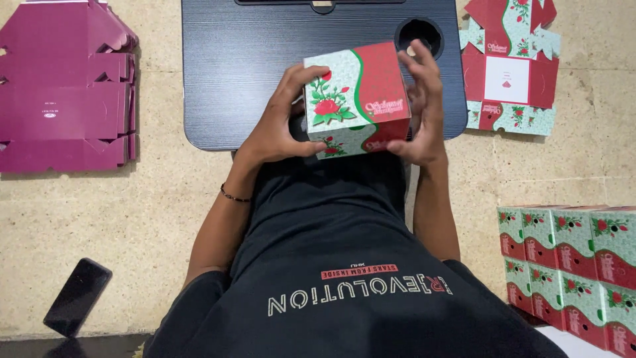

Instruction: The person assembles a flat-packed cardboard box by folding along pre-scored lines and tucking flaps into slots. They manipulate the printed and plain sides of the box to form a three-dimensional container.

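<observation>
Over the black lap desk (238, 73), left hand (281, 122) grips rose-printed box (354, 99); right hand (424, 106) half-open

Speckled beige floor with a dark lap table on it.

The floor (152, 212) is pale beige stone with fine specks, lit evenly and softly. A black lap table (252, 66) with a wood-grain top lies at the top centre; it has a round cup hole (419, 32) near its right corner and a slot (323, 5) at its far edge. Flat magenta cartons (63, 86) lie on the left, flat red-green cartons (510, 66) on the right. Folded boxes (573, 272) are stacked at the lower right. A black phone (77, 296) lies at the lower left.
</observation>
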